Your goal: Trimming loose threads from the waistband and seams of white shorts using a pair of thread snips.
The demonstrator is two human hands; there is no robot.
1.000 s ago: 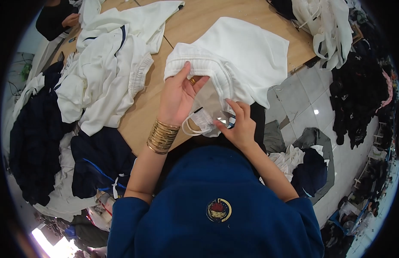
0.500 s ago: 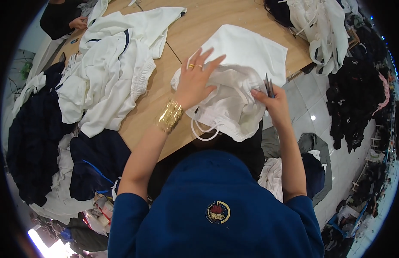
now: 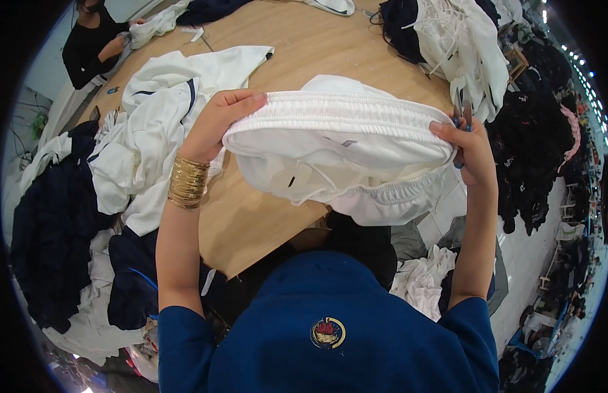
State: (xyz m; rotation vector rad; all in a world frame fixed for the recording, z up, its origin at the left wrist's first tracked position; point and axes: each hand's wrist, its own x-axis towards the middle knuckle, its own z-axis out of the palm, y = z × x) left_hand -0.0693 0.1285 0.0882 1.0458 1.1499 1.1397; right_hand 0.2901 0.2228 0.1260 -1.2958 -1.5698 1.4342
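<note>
Both hands, left hand (image 3: 219, 121) and right hand (image 3: 467, 147), grip closed on the white garment's elastic waistband (image 3: 336, 111), stretch it taut above the counter (image 3: 251, 216), apparently for inspection.

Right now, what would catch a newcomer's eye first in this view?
The white garment held up mid-frame, its elastic waistband stretched between the left hand and right hand. The right hand also grips small snips, and gold bangles ring the left wrist. Heaps of white clothes lie on the wooden table at left, dark ones beyond its edge.
</note>
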